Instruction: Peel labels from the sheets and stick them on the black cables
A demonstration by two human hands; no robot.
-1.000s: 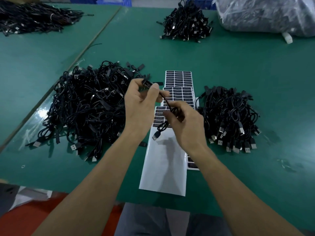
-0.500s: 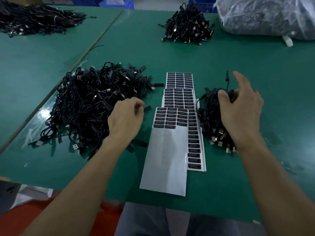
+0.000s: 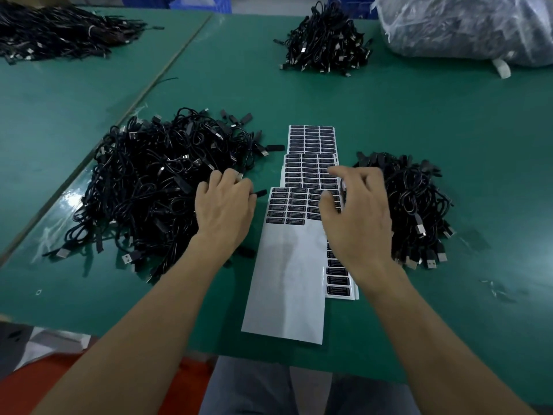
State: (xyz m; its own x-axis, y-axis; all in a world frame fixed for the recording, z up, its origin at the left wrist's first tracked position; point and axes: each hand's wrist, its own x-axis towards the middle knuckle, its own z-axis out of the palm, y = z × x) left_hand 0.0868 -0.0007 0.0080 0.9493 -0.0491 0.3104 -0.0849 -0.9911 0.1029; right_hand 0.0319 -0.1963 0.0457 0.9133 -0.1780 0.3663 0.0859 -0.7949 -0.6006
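My right hand (image 3: 356,211) hangs over the front label sheet (image 3: 285,265) in the middle of the frame. Its fingers are spread and only loosely bent, and it holds nothing. My left hand (image 3: 224,205) is at the right edge of the big pile of black cables (image 3: 143,187), left of centre, with the fingers curled down. Whether they already have a cable I cannot tell, because the knuckles hide it.

I judge that the step is to take the next label and the next cable. To do it well, I should lift one of the labels (image 3: 284,220) from the last printed row by its corner with a nail and touch the glue side as little as possible. I should also draw only one cable out of the tangle, so that no others come with it.

Half a second ago the right hand was on the smaller pile of cables (image 3: 416,205), right of centre; now it has come across to the sheets. The left hand stays in the same place. One second ago both hands held one cable above the sheets; now no cable is stretched between them.
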